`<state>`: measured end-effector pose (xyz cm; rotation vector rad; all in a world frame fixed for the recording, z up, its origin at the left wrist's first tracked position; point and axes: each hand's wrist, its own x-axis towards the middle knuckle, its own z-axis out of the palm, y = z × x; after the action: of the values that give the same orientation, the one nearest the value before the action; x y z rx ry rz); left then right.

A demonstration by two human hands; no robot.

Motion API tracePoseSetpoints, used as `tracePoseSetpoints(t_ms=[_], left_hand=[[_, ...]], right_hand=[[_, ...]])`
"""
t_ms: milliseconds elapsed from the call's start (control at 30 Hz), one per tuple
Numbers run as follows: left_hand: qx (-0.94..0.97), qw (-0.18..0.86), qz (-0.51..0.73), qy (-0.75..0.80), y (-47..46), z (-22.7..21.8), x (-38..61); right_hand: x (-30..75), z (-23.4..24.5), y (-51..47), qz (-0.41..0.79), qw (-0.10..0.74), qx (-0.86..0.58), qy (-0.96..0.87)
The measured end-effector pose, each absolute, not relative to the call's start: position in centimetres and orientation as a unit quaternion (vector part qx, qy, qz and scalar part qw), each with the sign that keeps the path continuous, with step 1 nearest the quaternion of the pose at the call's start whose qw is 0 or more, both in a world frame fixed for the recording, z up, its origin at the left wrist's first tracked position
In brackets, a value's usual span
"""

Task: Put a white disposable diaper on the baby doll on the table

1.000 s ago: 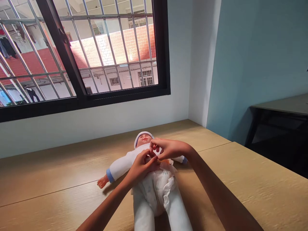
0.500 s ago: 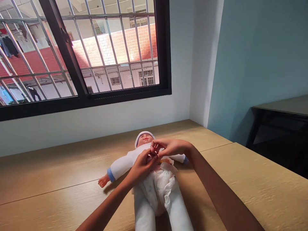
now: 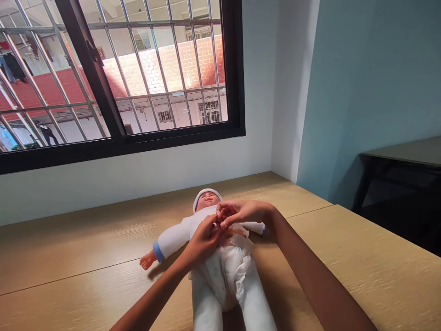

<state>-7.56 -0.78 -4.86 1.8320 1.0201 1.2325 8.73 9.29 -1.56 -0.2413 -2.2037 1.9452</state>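
Observation:
A baby doll (image 3: 172, 238) in a white suit and white cap lies on its back on the wooden table (image 3: 344, 257), head towards the window. It wears a white diaper (image 3: 227, 271). My left hand (image 3: 201, 239) and my right hand (image 3: 243, 212) meet over the doll's chest. Both pinch the front of the doll's clothing, fingertips nearly touching each other. What exactly lies between the fingers is too small to name.
A barred black-framed window (image 3: 117, 78) fills the wall behind the table. A pale blue wall stands to the right, with a dark desk (image 3: 399, 174) beyond the table's right edge.
Both hands stay pinched at the doll's chest; the fingers have shifted only slightly. The doll has not moved.

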Motion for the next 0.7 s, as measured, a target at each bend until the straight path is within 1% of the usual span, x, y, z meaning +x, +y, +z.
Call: tracePoseSetpoints(t_ms=[367,700], left_hand=[[0.712,0.348,0.464,0.396,-0.6,-5.1,-7.6],[0.706,0.347,0.454,0.419,-1.0,-4.6,-7.3]], right_hand=[[8.3,-2.3,9.7,0.637,0.106,-0.115,-0.755],[7.8,-2.6,9.8,0.655,0.098,-0.108,-0.741]])
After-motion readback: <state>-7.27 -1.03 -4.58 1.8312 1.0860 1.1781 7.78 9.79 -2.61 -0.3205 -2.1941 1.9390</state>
